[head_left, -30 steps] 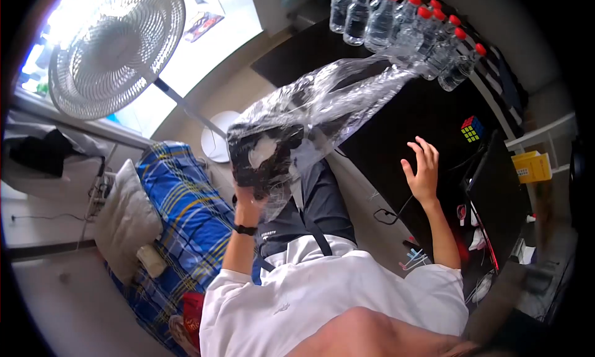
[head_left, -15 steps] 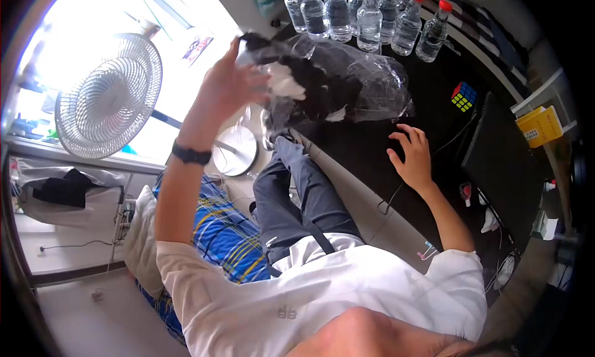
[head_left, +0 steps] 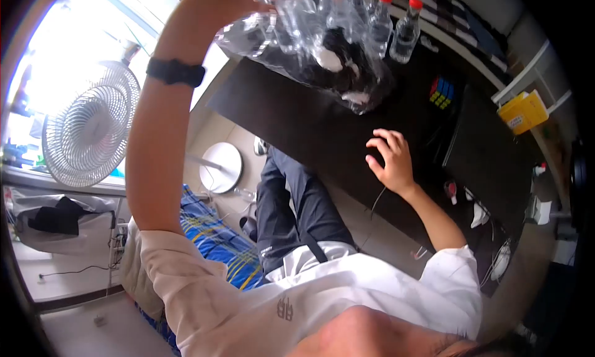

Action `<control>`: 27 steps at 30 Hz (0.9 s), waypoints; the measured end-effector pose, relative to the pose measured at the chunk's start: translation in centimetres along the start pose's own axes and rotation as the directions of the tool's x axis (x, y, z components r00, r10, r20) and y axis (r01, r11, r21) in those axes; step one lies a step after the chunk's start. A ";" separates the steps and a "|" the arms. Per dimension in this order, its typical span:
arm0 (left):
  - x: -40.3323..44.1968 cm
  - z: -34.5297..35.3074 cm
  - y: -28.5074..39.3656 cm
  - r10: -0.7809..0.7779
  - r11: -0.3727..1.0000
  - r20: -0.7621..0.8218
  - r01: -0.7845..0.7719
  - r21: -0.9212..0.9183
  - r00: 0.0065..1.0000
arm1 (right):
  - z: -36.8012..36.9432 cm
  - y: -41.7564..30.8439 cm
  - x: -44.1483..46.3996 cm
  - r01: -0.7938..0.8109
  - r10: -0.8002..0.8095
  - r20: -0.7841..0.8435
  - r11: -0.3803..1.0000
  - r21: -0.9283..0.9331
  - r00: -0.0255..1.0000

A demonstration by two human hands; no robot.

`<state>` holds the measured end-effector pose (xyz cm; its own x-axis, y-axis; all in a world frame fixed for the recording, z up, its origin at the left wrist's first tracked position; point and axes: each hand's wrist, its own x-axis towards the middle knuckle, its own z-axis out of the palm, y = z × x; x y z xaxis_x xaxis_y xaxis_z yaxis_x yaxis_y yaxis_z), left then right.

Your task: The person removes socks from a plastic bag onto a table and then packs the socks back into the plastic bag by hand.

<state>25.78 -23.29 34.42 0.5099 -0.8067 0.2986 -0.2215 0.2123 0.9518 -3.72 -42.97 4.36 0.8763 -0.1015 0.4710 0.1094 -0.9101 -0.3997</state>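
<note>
My left hand (head_left: 232,0) is at the top edge of the view, beside the red-capped clear bottles (head_left: 406,39). Its fingers are blurred and partly cut off, so what they hold or touch is unclear. A crumpled clear plastic bag (head_left: 365,103) with black and white patches lies in front of the bottles and overlaps several of them. My right hand (head_left: 393,165) is over the dark table (head_left: 285,109) near its front edge, with fingers apart and slightly curled, holding nothing.
A Rubik's cube (head_left: 441,93) and a laptop (head_left: 483,140) are on the right of the table. A yellow packet (head_left: 524,112) hangs beyond them. At the left stands a white fan (head_left: 93,124), its round base (head_left: 221,168) on the floor beside a blue plaid cloth (head_left: 217,239).
My left hand has moved up and away, from beside the bag to the bottles. The bag now lies closer to the bottles. My right hand stays over the table, its fingers slightly more curled.
</note>
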 end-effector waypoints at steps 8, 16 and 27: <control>5.7 0.1 2.9 0.358 0.878 0.327 -0.434 0.200 0.875 | -0.1 0.0 0.2 0.007 -0.007 0.028 1.000 -0.007 1.000; -6.1 -2.2 9.4 0.390 0.893 -0.275 -0.288 0.347 0.879 | -0.2 0.4 0.0 -0.010 0.009 0.019 1.000 0.014 1.000; -46.4 -3.8 -13.1 0.159 0.467 -0.732 -0.704 -0.535 0.662 | -0.2 -0.4 0.4 -0.021 0.021 0.023 1.000 -0.005 0.999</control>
<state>8.18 13.45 8.35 0.9109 -0.0967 0.4011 -0.0178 0.9620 0.2725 -3.55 -42.70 4.88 0.8892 -0.1114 0.4438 0.0885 -0.9098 -0.4056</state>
